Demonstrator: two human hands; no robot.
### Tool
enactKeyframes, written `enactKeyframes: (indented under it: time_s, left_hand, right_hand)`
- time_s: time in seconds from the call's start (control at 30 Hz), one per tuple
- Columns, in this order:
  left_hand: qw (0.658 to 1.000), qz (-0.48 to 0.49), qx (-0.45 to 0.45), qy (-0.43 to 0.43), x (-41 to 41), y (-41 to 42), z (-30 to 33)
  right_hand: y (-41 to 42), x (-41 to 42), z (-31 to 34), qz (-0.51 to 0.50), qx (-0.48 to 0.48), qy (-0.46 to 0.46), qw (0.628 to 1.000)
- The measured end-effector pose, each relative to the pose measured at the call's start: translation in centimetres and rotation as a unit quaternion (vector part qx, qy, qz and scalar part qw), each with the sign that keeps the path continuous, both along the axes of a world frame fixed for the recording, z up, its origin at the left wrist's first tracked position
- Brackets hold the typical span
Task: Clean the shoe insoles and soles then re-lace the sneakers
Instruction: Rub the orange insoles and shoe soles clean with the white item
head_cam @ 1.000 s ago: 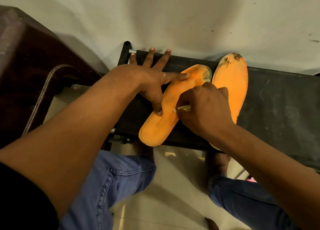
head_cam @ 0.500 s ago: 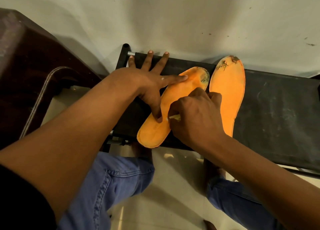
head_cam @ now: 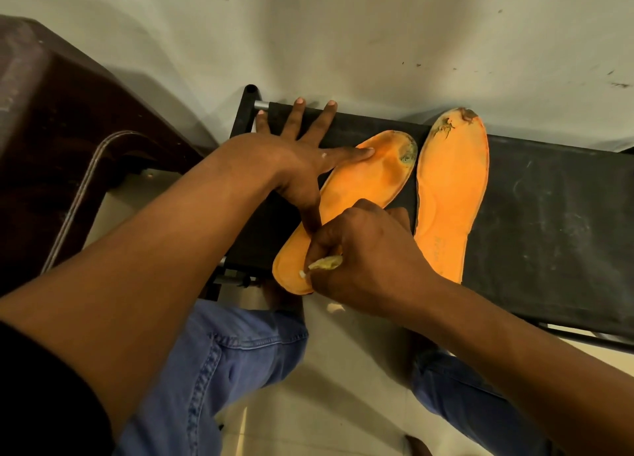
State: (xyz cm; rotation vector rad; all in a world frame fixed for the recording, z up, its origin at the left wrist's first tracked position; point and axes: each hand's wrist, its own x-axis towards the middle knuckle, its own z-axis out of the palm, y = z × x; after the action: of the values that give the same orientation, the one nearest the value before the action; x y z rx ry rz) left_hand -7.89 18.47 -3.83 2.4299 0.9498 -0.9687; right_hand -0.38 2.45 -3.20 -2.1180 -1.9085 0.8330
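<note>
Two orange insoles lie side by side on the black table, toes toward the wall; left insole is angled, heel hanging just over the near table edge, w/ a dark greenish-grey grime patch at the toe; right insole lies straighter, toe edge torn and brown-stained, faint print near the heel. Left hand is spread flat, fingers straight; index finger and thumb press on the left insole, other fingers on the table. Right hand is curled, its grip clamped on a small yellowish-white scrub item, too small to identify, at the heel end of the left insole. Vs 1 s ago: right hand has slid from the insole's middle down toward the heel; left hand holds the same spread pose; both insoles sit where they were. Blue jeans below; dark brown furniture at left.
</note>
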Motion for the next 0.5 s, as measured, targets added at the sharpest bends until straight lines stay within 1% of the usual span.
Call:
enactKeyframes:
  time_s: [0.13, 0.2, 0.37, 0.5]
  left_hand:
    - [1.0, -0.004, -0.004, -0.005, 0.0, -0.1, 0.2]
    - [1.0, -0.005, -0.003, -0.004, -0.1, 0.0, 0.2]
    - [1.0, -0.003, 0.004, -0.001, 0.0, -0.1, 0.0]
    - [1.0, -0.002, 0.003, -0.002, 0.0, 0.0, 0.0]
  right_hand:
    - [0.4, 0.6, -0.1, -0.013, 0.017, -0.053, 0.998]
    - [0.4, 0.6, -0.1, -0.016, 0.013, -0.046, 0.999]
    - [0.0, -0.8, 0.2, 0.019, 0.004, -0.002, 1.0]
    - [0.2, -0.2, 0.0, -0.007, 0.017, -0.012, 1.0]
